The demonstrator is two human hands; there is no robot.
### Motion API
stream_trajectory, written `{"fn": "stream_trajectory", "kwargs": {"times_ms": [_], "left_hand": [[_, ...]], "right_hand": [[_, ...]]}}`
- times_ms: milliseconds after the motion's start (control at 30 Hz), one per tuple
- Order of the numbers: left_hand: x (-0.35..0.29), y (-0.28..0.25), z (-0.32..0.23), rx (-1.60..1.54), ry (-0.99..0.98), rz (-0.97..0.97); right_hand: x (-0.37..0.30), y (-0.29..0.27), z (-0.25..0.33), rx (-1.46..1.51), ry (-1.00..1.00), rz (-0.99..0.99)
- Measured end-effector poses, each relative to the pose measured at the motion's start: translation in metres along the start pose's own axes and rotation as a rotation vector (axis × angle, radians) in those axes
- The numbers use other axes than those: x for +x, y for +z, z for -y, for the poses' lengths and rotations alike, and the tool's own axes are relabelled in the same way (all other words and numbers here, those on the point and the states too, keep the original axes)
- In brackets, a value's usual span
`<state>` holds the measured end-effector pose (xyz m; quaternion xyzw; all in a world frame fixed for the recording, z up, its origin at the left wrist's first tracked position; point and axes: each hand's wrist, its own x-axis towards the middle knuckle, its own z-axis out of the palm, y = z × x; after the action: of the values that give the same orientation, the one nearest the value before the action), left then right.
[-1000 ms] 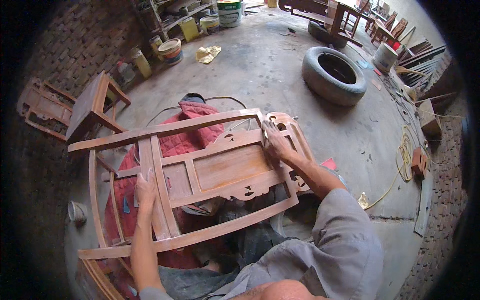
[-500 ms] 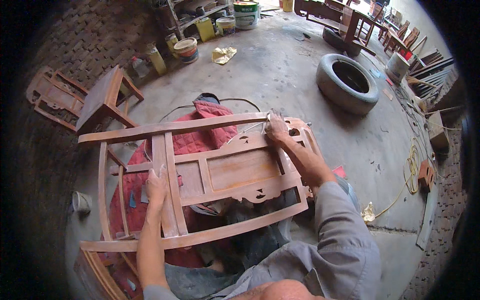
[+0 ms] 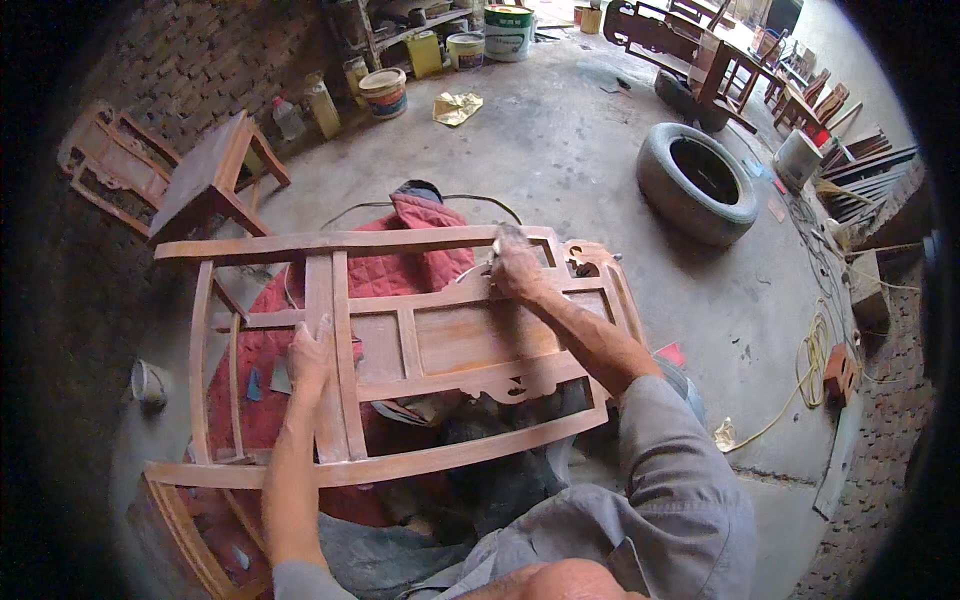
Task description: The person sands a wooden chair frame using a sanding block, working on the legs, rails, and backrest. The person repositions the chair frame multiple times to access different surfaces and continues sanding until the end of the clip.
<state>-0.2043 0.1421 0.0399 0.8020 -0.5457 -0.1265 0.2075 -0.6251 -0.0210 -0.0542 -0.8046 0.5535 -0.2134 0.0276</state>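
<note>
An unpainted wooden chair (image 3: 400, 466) lies on its back or side across my lap, with a carved panel (image 3: 485, 340) in its backrest. My left hand (image 3: 308, 358) is closed on the broad crosspiece between the seat opening and the backrest. On the far long rail, toward its right part, my right hand (image 3: 516, 266) is bent over the wood with its fingers pressed together. Something pale shows at those fingertips, but the hand is slightly smeared and I cannot make it out. Under the chair spreads a red quilted cloth (image 3: 425, 262).
Another wooden chair (image 3: 205, 175) lies tipped at the left. A tyre (image 3: 745, 215) rests on the floor at the right, near coiled yellow cord (image 3: 815, 355) and a brick (image 3: 840, 372). Buckets (image 3: 383, 95) line the back wall. A small pail (image 3: 150, 382) stands far left.
My right hand has slid leftward along the far rail. My left hand keeps its hold on the crosspiece, and the view has shifted slightly.
</note>
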Motion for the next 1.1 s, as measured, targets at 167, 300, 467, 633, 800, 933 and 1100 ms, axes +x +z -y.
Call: {"fn": "stream_trajectory", "kwargs": {"times_ms": [167, 300, 467, 633, 800, 933, 1100], "left_hand": [[-0.005, -0.013, 0.012, 0.03, -0.025, -0.02], [0.0, 0.003, -0.006, 0.045, 0.0, -0.052], [-0.012, -0.019, 0.001, 0.017, -0.033, -0.032], [-0.01, -0.012, 0.005, 0.009, -0.013, -0.042], [-0.005, -0.001, 0.007, 0.014, -0.042, -0.021], [-0.006, -0.009, 0.009, 0.053, -0.062, -0.044], [0.004, 0.01, -0.028, -0.093, 0.031, -0.012]], "right_hand": [[-0.022, -0.021, -0.013, 0.132, 0.164, 0.115], [-0.021, 0.012, -0.037, -0.074, 0.17, 0.101], [-0.024, -0.001, -0.002, 0.076, 0.087, -0.081], [-0.021, 0.001, 0.02, 0.118, 0.206, 0.336], [-0.028, -0.001, -0.002, 0.214, -0.148, -0.138], [-0.017, -0.024, 0.024, 0.188, 0.085, 0.154], [0.054, 0.057, 0.092, 0.146, -0.254, -0.248]]}}
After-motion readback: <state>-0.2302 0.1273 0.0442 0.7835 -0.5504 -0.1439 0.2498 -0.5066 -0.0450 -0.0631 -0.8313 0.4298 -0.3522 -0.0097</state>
